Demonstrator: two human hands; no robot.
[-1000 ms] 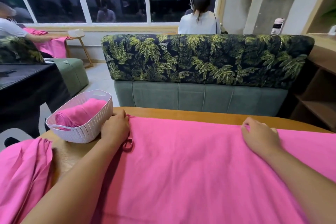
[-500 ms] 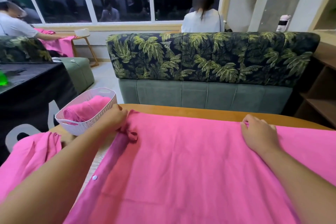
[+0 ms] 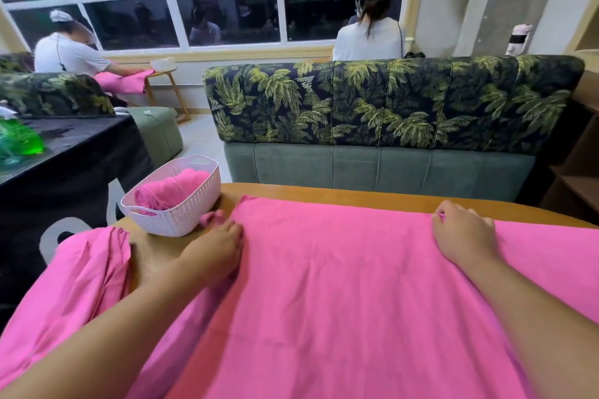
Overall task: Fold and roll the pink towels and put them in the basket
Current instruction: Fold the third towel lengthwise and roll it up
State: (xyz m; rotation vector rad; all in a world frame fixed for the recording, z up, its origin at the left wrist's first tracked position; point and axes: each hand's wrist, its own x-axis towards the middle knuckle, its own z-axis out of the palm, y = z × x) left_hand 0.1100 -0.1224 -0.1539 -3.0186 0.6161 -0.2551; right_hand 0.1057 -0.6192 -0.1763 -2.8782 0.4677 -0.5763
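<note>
A large pink towel (image 3: 340,285) lies spread flat over the wooden table (image 3: 356,196). My left hand (image 3: 215,251) rests on its left edge with the fingers lying on the cloth, next to a small pink loop at the corner. My right hand (image 3: 463,232) sits on the far edge at the right, its fingertips curled over and pinching the hem. A white plastic basket (image 3: 181,215) stands at the table's far left corner with a rolled pink towel (image 3: 168,188) inside. Another pink towel (image 3: 74,285) hangs crumpled off the left side.
A sofa with a palm-leaf back (image 3: 389,107) stands just beyond the table. A black-covered table (image 3: 64,152) with a green bottle (image 3: 19,142) is at the left. Two other people (image 3: 368,32) sit near the window. Wooden shelves (image 3: 580,155) stand at the right.
My left hand has slid back toward me along the towel's left edge and now lies flat on it. The towel's left side is smoothed out. My right hand stays in place.
</note>
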